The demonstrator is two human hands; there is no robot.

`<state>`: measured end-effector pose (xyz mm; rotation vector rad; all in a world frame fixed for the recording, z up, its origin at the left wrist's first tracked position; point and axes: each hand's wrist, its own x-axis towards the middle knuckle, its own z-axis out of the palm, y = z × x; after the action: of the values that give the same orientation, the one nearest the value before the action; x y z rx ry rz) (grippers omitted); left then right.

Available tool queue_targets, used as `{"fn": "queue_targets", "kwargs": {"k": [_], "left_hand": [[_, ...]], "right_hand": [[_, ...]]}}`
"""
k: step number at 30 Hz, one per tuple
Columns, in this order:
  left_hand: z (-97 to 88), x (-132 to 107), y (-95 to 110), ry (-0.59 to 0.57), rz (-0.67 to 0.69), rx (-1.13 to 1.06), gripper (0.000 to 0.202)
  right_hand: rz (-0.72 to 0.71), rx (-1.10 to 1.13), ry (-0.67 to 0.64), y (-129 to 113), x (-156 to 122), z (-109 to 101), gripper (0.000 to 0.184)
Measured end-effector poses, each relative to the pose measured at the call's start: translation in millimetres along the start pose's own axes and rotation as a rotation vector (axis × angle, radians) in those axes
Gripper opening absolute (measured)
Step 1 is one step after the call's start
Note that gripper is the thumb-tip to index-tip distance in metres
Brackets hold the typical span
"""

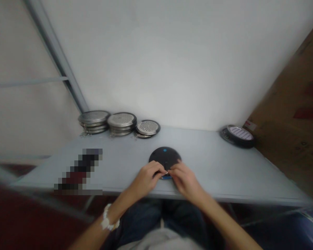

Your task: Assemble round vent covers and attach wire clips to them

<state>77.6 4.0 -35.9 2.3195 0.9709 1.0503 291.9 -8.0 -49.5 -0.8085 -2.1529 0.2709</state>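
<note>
Holding black disc [165, 156], left hand [146, 179], right hand [186, 181]

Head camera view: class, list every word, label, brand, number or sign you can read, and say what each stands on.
No text here can be read.
Label on the cardboard box: too small and blurred to read.
Red print on the box: too blurred to read.
Striped panel on the black disc: no legible text.
Dark disc: a blue dot, no text.
</note>
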Motion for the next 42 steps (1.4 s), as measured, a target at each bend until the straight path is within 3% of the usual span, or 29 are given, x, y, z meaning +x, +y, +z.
{"fn": "queue_targets", "kwargs": {"k": [6,27,32,39,42], "left_hand": [[-5.9,3.9,3.2,-0.065,-0.017,0.011,0.016],[-22.3,28.4,3.3,-0.272,-0.126,-0.104,0.013],[-22.8,33.6,2.5,-0.308,-0.159,-0.185,0.013],[-22.3,40.9,1.3,-0.374,-0.186,-0.136,0.007],[-24.0,43.4,3.4,-0.379,-0.220,-0.058,0.017]], "right_hand": [[-0.010,0.004,-0.091,3.5,2.7,-3.8,0.026],[-0.121,-0.008,-0.095,8.5,6.0,-8.9,0.024],[-0.128,-0.055,-0.169,3.5,8.6,-15.5,0.027],[-0.106,-0.047,-0.157,8.2,6.4,-21.3,0.023],[-0.056,-0.030,-0.136,10.2,5.5,-20.9,0.021]]}}
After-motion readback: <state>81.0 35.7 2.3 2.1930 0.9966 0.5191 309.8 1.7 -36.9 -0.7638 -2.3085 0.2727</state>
